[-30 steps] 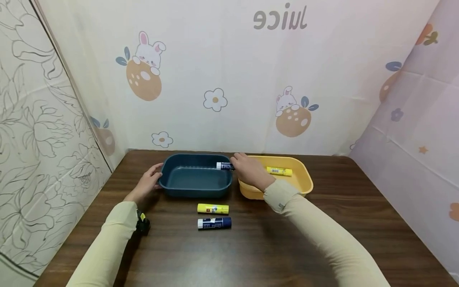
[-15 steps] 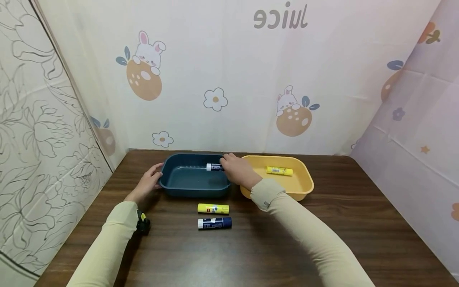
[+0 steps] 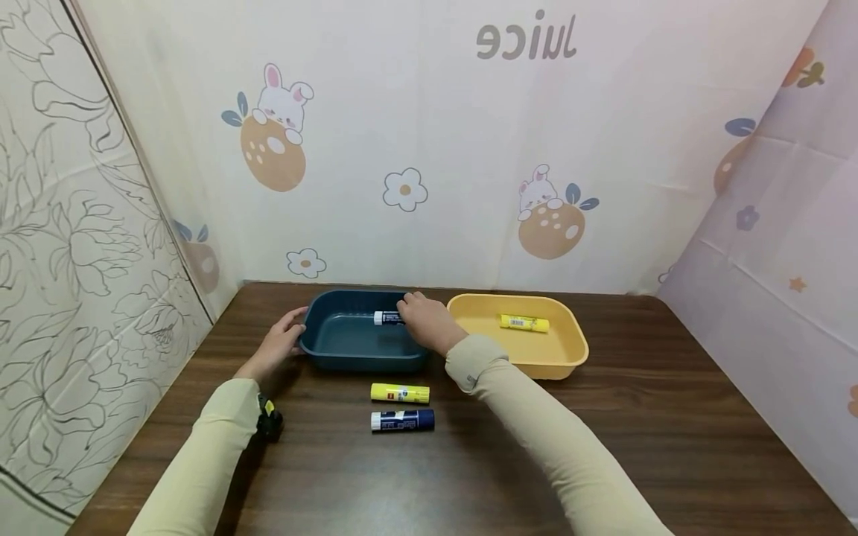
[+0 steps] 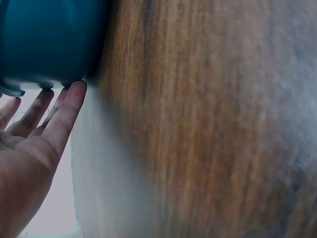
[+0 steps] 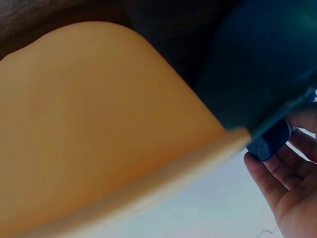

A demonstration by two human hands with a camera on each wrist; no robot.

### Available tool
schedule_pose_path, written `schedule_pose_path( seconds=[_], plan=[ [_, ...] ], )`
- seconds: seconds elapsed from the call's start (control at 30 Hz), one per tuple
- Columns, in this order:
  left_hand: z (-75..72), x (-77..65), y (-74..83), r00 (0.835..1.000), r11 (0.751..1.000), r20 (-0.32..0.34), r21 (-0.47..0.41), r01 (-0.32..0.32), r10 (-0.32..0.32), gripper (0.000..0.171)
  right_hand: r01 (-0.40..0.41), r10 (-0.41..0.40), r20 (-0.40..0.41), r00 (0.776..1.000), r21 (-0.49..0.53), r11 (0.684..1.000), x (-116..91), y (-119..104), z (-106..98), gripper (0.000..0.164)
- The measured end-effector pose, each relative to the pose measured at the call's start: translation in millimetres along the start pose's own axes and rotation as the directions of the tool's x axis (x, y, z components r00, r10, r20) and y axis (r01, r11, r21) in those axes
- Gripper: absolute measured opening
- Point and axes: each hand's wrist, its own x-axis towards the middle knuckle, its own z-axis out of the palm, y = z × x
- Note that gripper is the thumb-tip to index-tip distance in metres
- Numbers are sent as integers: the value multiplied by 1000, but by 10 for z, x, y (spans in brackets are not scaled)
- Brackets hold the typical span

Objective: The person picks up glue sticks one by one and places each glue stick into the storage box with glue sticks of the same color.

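Note:
My right hand (image 3: 429, 324) grips a navy glue stick (image 3: 387, 318) over the right part of the dark blue bin (image 3: 365, 363), its white end pointing left. In the right wrist view the stick's dark blue end (image 5: 270, 141) shows between thumb and fingers, by the bin's rim. My left hand (image 4: 37, 144) touches the bin's left end with its fingers extended, fingertips against the outer wall. In front of the bin, a yellow glue stick (image 3: 400, 393) and another navy glue stick (image 3: 402, 420) lie side by side on the table.
A yellow bin (image 3: 536, 370) stands right of the blue one, with a yellow glue stick (image 3: 524, 323) lying in it. Behind the bins hangs a printed curtain (image 3: 456, 223) along the back edge of the brown wooden table (image 3: 670, 417).
My right hand has moved left with the navy glue stick, from between the bins to over the blue bin. The left hand has stayed at the bin's left end.

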Motion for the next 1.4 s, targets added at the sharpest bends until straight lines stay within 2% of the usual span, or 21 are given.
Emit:
schedule_pose_path(
  seconds=[0.17, 0.47, 0.73, 0.83, 1.1, 1.4],
  plan=[
    [10, 5, 13, 1000, 1000, -2, -16, -3, 3, 53, -28, 29, 41, 999, -20, 999, 68, 3, 83, 23],
    [2, 17, 40, 1000, 999, 20, -47, 12, -11, 52, -90, 88, 104, 991, 14, 996, 154, 27, 239, 25],
    [33, -166, 323, 999, 998, 31, -53, 24, -22, 51, -108, 103, 132, 986, 32, 994, 206, 3, 322, 23],
    [29, -144, 286, 999, 998, 27, -57, 29, -27, 51, -114, 106, 149, 983, 43, 993, 213, -16, 330, 22],
    [-3, 9, 27, 1000, 999, 18, -29, 26, -26, 51, -123, 113, 167, 980, 53, 991, 226, -42, 345, 23],
    [3, -3, 21, 1000, 999, 4, -27, 29, -29, 52, -129, 113, 185, 976, 76, 989, 262, -30, 366, 23]
  ],
)
